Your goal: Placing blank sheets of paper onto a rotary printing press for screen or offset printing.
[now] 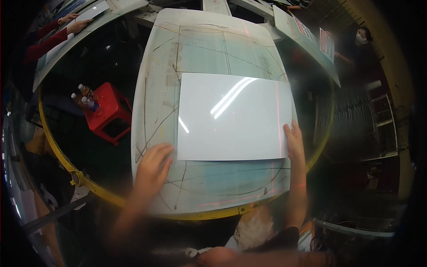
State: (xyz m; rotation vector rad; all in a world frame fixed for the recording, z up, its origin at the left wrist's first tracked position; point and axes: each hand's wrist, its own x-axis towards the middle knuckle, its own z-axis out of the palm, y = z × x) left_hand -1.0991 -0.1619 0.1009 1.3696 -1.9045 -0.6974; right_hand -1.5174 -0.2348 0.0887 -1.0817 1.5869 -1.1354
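Note:
A glossy white rectangular sheet [233,116] lies flat on a worn, scratched worktable [202,49]. My right hand [294,141] rests on the sheet's near right corner, fingers flat along its edge. My left hand [152,164] is blurred and sits on the table just off the sheet's near left corner, fingers spread and curled, holding nothing. A thin red laser line [279,115] runs down the sheet near its right edge.
A red plastic stool [111,112] with bottles [86,97] stands on the floor to the left. A yellow curved rail [62,155] borders the table's near side. Another person's hands [73,23] work at a far-left table. Red-and-white sheets [327,43] lie on a table at the far right.

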